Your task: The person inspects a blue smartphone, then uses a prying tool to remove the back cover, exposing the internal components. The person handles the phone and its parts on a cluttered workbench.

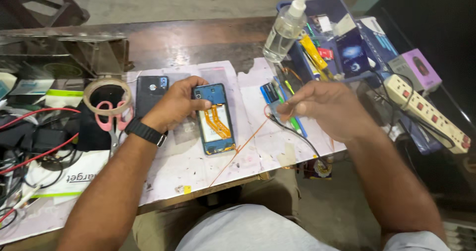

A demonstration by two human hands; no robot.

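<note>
While the left hand [171, 105] is pressing down on the opened phone [216, 118], its fingers are curling over the top left edge and the thumb is lying along the top, so the body is being kept from sliding on the paper-covered bench [198, 167]. That phone is lying face down near the bench's front edge, back cover off, with two orange ribbon cables showing inside. To its right, the right hand [320, 105] is hovering just above the bench with thumb and fingers pinched nearly closed; whether anything thin is sitting between them I cannot tell, as the hand is blurring. A black wire [297, 137] is trailing under it and off the edge.

Going farther back, one dark back cover [151, 95] is lying just behind the left wrist, beside one tape roll [107, 96] and one pair of pink scissors [113, 124], all within reach. One spray bottle [285, 30] is leaning against one blue tray [337, 5] of small tools. One white power strip [426, 112] is lying off to the right, with red switches along it.
</note>
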